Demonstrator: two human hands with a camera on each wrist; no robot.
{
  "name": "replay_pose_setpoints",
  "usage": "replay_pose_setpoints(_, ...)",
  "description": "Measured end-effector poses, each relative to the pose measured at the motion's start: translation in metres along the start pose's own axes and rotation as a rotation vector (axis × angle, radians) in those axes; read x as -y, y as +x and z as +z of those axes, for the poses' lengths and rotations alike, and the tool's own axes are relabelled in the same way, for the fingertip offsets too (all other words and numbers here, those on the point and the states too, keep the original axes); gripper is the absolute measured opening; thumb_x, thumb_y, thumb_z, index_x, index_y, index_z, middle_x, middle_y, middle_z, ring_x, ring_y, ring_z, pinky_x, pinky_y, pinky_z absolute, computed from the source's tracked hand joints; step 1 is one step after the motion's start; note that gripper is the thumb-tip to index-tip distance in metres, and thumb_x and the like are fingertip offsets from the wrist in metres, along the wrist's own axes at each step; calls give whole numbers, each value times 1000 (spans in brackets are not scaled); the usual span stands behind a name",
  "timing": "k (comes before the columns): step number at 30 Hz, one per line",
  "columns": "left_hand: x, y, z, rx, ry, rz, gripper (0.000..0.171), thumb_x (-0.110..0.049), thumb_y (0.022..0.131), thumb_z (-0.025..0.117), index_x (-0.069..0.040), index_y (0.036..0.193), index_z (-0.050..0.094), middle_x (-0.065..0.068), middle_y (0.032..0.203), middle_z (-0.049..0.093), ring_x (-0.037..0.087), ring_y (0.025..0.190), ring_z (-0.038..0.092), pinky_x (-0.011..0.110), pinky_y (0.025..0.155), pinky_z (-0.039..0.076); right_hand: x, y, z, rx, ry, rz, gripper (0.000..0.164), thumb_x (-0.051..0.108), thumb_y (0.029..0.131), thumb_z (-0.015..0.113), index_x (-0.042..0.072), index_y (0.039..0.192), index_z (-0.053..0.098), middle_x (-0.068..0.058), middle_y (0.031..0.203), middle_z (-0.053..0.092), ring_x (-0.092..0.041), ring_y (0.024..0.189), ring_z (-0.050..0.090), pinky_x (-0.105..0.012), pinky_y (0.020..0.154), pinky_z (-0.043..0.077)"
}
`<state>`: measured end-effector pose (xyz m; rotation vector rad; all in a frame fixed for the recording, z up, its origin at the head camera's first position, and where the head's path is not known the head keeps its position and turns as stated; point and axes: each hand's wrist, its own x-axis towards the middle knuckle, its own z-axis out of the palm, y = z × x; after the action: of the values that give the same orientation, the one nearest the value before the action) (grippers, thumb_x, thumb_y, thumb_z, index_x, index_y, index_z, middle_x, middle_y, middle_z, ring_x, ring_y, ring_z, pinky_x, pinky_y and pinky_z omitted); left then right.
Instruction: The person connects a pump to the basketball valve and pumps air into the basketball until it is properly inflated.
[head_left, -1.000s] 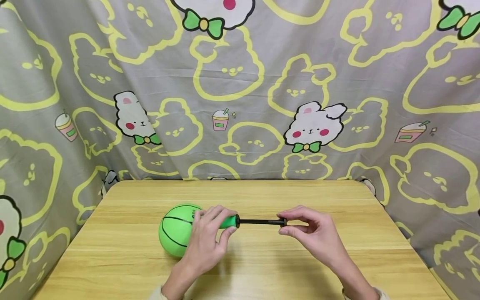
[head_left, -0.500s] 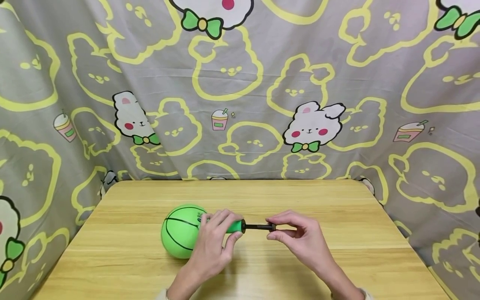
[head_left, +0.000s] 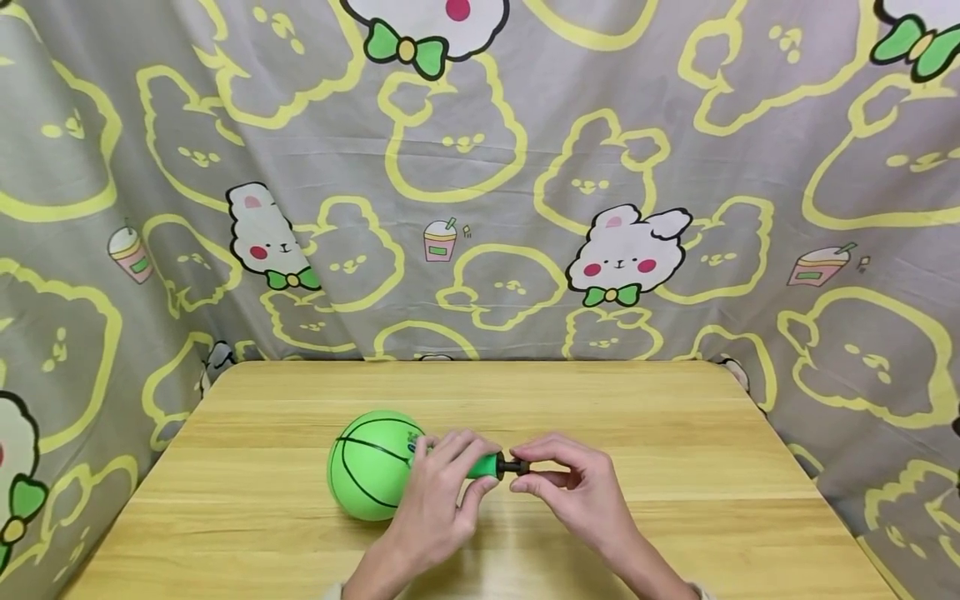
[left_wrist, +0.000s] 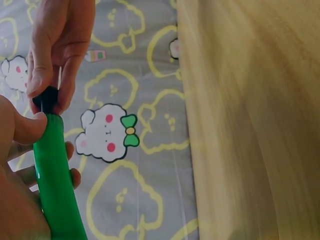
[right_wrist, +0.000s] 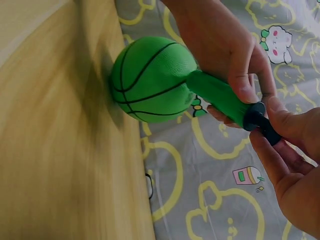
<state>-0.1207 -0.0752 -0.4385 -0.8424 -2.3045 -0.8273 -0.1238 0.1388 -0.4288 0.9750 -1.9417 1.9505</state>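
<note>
A small green ball [head_left: 369,471] with black lines, like a mini basketball, sits on the wooden table, left of centre. My left hand [head_left: 438,504] grips the green barrel of a hand pump [head_left: 483,467], fingers wrapped round it in the left wrist view. The pump's far end meets the ball in the right wrist view [right_wrist: 155,80]. With thumb and fingers, my right hand [head_left: 577,492] pinches the black handle [right_wrist: 267,131] at the end of the pump's rod. Only a short stretch of the rod shows between handle and barrel.
The light wooden table [head_left: 675,417] spreads beneath both hands. A grey curtain [head_left: 480,167] with yellow outlines and cartoon rabbits hangs behind the table and along both sides.
My right hand has moved left, pushing the pump's black rod most of the way into the barrel. The ball, barrel and left hand have shifted slightly right and nearer.
</note>
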Motion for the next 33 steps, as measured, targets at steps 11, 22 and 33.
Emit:
replay_pose_setpoints(11,2,0,1,19,11,19,20,-28,97,67,-23,116,68,-11,108,64,9,103,62,42,88,36,2,1,-10,74,-28,62,30,-8,84,78,0,112,73,-15,109,72,-26,100,72,-41,76,59)
replay_pose_setpoints(22,6,0,-2,49,0,-17,22,-30,97,68,-23,118,68,-11,113,65,8,106,63,43,93,37,7,3,-22,111,-37,109,26,-4,84,80,1,109,74,-13,109,71,-29,101,71,-41,77,59)
replay_pose_setpoints(33,12,1,-10,3,-25,-48,23,-28,96,70,-21,118,70,-10,111,66,8,104,63,44,94,36,23,6,-44,128,-62,130,26,-6,84,80,-2,109,72,-13,110,71,-25,104,70,-42,76,59)
